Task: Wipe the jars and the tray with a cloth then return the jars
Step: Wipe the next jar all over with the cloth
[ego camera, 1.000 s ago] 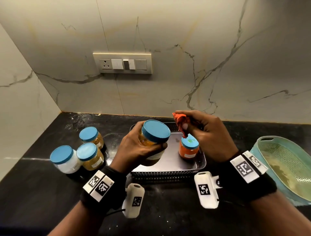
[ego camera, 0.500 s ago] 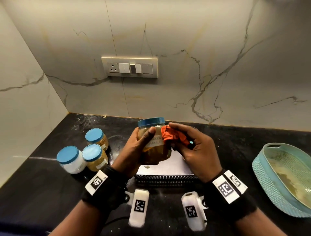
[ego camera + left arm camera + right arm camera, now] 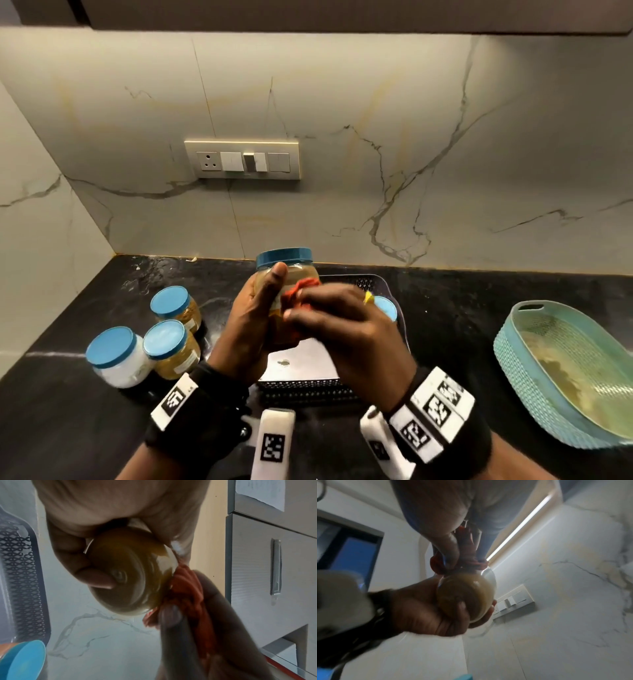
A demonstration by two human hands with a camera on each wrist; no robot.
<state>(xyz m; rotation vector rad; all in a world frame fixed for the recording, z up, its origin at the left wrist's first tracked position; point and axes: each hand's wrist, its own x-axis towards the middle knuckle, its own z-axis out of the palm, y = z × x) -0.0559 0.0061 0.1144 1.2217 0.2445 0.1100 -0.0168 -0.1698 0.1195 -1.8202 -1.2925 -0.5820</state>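
My left hand (image 3: 255,318) grips a blue-lidded jar (image 3: 286,265) of brownish paste upright above the metal tray (image 3: 301,363). Its round base (image 3: 130,573) shows in the left wrist view, with my fingers (image 3: 96,577) curled under it. My right hand (image 3: 342,329) holds a bunched orange cloth (image 3: 301,291) against the jar's side; the same cloth (image 3: 467,555) also appears in the right wrist view, above the jar (image 3: 467,596). One small jar (image 3: 385,306) stands in the tray, mostly hidden behind my right hand. Three blue-lidded jars (image 3: 168,339) stand on the counter to the left.
A turquoise basket (image 3: 565,373) sits on the black counter at the right. A marble wall with a switch plate (image 3: 243,159) rises close behind. A side wall bounds the counter on the left.
The left hand has raised the jar and turned it upright over the tray. The right hand has brought the cloth from above the small jar to the held jar's side and shifted it across.
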